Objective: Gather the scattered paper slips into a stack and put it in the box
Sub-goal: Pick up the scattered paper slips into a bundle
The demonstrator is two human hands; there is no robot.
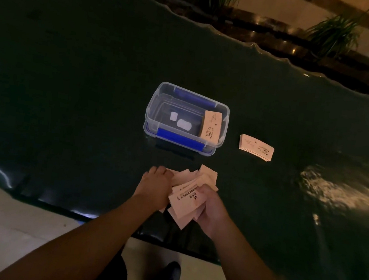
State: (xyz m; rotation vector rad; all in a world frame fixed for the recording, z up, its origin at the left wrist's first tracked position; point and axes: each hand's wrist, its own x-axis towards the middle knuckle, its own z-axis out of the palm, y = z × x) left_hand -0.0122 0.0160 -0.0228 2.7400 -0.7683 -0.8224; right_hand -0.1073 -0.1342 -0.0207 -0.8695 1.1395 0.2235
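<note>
A loose, fanned bunch of pale paper slips (192, 193) lies near the front edge of the dark table. My right hand (211, 209) grips this bunch from the right. My left hand (156, 185) rests flat on the slips' left side, fingers spread over them. Beyond them stands a clear plastic box (160, 104) with blue clips, open at the top. A neat stack of slips (210, 125) leans inside its right end. Another tidy stack of slips (256, 147) lies on the table to the right of the box.
The dark glossy table (70, 79) has a wavy far edge and a wavy near edge. Potted plants (336, 33) stand behind it. My shoe (172, 275) shows on the pale floor below. A bright reflection (335, 188) marks the table at the right.
</note>
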